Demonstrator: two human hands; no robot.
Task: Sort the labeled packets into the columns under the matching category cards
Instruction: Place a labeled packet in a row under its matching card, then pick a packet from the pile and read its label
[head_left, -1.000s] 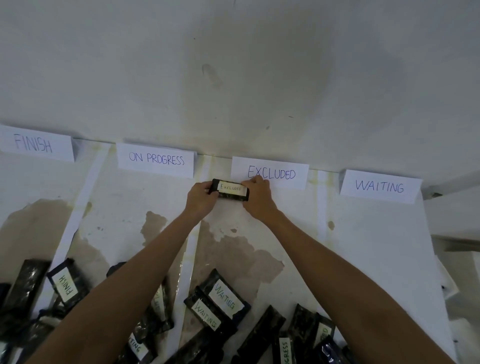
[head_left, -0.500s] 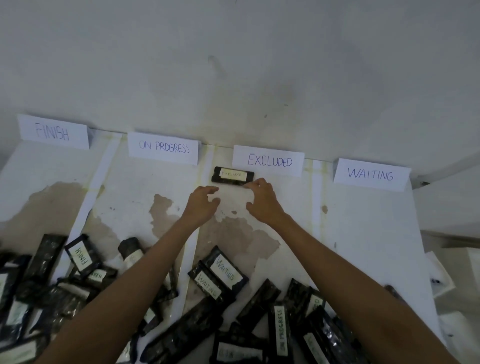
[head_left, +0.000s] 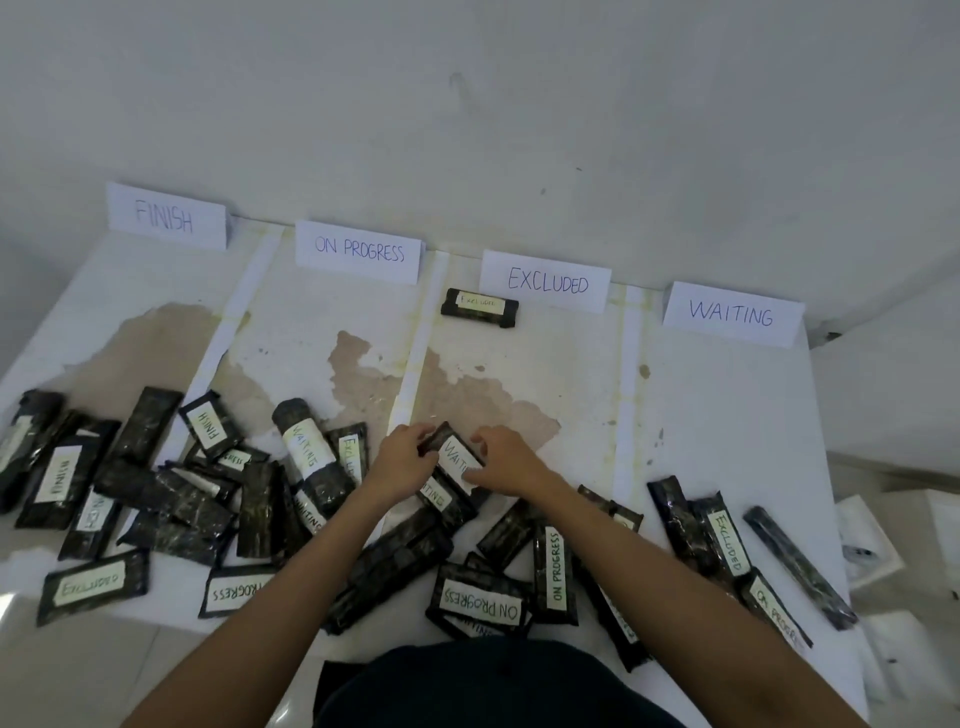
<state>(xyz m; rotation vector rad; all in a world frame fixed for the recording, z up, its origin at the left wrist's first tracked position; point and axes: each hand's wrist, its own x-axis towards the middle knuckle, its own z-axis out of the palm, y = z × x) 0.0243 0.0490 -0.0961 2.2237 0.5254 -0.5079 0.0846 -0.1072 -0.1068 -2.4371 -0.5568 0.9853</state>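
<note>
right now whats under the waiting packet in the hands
A second WAITING packet lies under the held packet. The left hand and right hand cover the rest, so anything deeper is hidden.

Your dark WAITING packet (head_left: 457, 456) sits tilted at centre; at its twelve o'clock, an EXCLUDED packet (head_left: 479, 307) lies flat just beside the EXCLUDED card (head_left: 545, 280).

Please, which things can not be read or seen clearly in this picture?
- Head view: the held packet shows "WAIT"; the right hand covers the rest.
- Packet below it: the left hand hides its label's start.
- Long dark packet at right: no label shows.
- Left-edge packets: blurred, unreadable.
</note>
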